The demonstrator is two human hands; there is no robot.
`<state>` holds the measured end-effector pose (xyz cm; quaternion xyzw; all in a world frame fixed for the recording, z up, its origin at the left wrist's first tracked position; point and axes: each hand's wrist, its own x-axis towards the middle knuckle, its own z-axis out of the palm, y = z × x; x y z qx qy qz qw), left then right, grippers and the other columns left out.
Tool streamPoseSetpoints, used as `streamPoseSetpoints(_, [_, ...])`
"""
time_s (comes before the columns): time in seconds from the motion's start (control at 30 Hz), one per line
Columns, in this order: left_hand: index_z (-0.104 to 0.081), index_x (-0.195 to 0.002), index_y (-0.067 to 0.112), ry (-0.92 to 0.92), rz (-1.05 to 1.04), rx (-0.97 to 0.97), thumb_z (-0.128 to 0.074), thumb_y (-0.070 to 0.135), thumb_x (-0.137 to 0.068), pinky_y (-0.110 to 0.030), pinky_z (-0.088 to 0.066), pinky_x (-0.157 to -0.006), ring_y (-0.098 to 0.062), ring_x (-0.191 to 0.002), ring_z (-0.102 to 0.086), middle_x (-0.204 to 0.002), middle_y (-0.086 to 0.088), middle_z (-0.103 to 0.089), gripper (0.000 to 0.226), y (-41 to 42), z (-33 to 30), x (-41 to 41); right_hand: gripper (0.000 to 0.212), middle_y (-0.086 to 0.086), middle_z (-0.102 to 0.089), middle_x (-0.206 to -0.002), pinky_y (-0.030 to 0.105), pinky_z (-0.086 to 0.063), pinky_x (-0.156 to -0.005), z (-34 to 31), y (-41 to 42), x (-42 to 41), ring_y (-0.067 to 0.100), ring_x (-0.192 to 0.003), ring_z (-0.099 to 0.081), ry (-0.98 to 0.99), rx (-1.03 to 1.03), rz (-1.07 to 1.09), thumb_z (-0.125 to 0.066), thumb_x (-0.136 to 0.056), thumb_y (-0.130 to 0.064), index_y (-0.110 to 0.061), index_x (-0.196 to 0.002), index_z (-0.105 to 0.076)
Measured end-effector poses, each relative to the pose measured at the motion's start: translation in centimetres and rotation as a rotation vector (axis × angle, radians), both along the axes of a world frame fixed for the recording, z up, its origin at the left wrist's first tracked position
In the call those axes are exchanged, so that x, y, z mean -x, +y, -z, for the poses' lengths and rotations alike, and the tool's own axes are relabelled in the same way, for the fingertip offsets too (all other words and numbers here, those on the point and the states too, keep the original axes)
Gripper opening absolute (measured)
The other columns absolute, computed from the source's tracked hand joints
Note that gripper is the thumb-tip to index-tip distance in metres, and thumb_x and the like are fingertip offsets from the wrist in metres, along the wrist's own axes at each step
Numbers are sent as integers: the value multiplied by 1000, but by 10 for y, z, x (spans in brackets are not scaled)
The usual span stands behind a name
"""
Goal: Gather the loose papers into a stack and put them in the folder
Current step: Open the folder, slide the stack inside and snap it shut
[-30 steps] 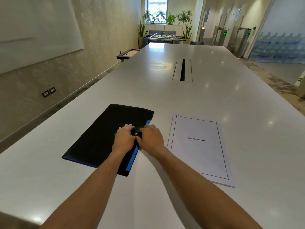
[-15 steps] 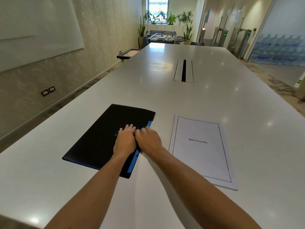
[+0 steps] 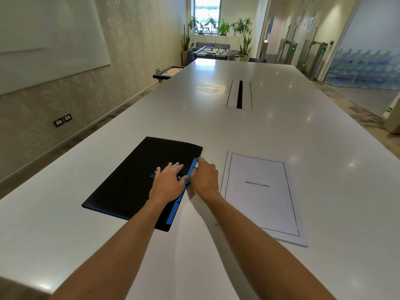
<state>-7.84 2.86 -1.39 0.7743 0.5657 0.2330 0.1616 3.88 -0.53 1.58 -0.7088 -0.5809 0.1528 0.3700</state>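
A black folder (image 3: pixel 129 187) with a blue strip along its right edge lies closed on the white table (image 3: pixel 292 126), angled to the left. My left hand (image 3: pixel 168 182) rests flat on its cover near a small snap, fingers slightly spread. My right hand (image 3: pixel 204 177) sits at the blue edge with its fingers curled onto it; I cannot see whether the edge is lifted. To the right, apart from the folder, a squared stack of white papers (image 3: pixel 259 202) lies flat, its top sheet headed BIBLIOGRAPHY.
A cable slot (image 3: pixel 239 94) is set into the table's middle farther away. The left table edge runs along a wall with sockets (image 3: pixel 62 120). A foosball table (image 3: pixel 213 51) and plants stand at the room's far end.
My hands were pressed together over the snap. Now my right hand has shifted a little farther along the blue edge, and my left hand has flattened on the cover.
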Motion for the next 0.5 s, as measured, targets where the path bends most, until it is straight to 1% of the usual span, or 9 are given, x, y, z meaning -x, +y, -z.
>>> streamPoseSetpoints(0.03, [-45, -142, 19, -2, 8, 0, -57, 31, -93, -50, -9, -120, -18, -145, -26, -151, -3, -42, 51, 0, -1, 0, 36, 12, -66, -113, 23, -53, -78, 0, 0, 0, 20, -91, -67, 49, -1, 27, -56, -95, -11, -7, -130, -52])
streamPoseSetpoints(0.1, [-47, -140, 22, -11, 33, 0, -60, 32, -92, -51, -8, -120, -19, -145, -26, -150, -2, -43, 51, 0, -4, 1, 39, 12, -65, -121, 18, -48, -79, 0, 0, -1, 20, -99, -67, 129, -6, 61, -55, -95, -9, -8, -134, -52])
streamPoseSetpoints(0.17, [-50, -138, 24, 5, 81, -8, -61, 31, -91, -53, -9, -119, -20, -145, -26, -149, -2, -44, 49, 0, -8, 2, 38, 11, -66, -120, 9, -44, -71, -1, -1, -6, 17, -97, -67, 184, -26, 79, -54, -96, -9, -8, -133, -54])
streamPoseSetpoints(0.23, [-51, -136, 25, 16, 131, 9, -62, 29, -90, -53, -10, -119, -21, -145, -24, -150, -2, -43, 48, 1, -13, 3, 34, 11, -66, -117, 4, -42, -63, -3, -1, -11, 10, -88, -64, 227, -53, 100, -52, -96, -8, -9, -130, -56])
streamPoseSetpoints(0.27, [-51, -136, 26, 21, 153, 31, -63, 27, -89, -53, -11, -119, -22, -146, -24, -150, -3, -42, 48, 1, -17, 3, 32, 10, -66, -117, 6, -43, -65, -4, -1, -14, 9, -86, -62, 257, -61, 112, -52, -96, -8, -9, -128, -57])
streamPoseSetpoints(0.3, [-52, -135, 27, 27, 174, 62, -64, 27, -88, -54, -11, -119, -23, -146, -23, -151, -3, -40, 48, 2, -21, 2, 31, 10, -66, -118, 9, -47, -71, -4, 0, -17, 11, -89, -63, 297, -68, 129, -52, -96, -8, -9, -127, -58])
streamPoseSetpoints(0.37, [-50, -137, 31, 55, 210, 141, -66, 30, -86, -57, -11, -118, -25, -147, -18, -154, -3, -34, 53, 2, -32, -2, 28, 11, -64, -119, 24, -55, -83, -5, 1, -23, 18, -97, -66, 432, -80, 174, -52, -97, -8, -9, -123, -60])
streamPoseSetpoints(0.43, [-45, -140, 34, 98, 231, 205, -67, 32, -83, -61, -5, -117, -28, -148, -9, -157, -2, -27, 61, 2, -41, -10, 25, 11, -63, -117, 38, -60, -80, -6, 2, -29, 24, -97, -68, 623, -77, 227, -54, -96, -8, -10, -119, -61])
streamPoseSetpoints(0.5, [-41, -141, 37, 131, 233, 241, -68, 32, -82, -64, -1, -115, -29, -149, -3, -159, -3, -21, 65, 2, -47, -19, 22, 7, -61, -110, 43, -61, -76, -7, 1, -35, 26, -96, -68, 787, -65, 261, -56, -95, -7, -13, -115, -61])
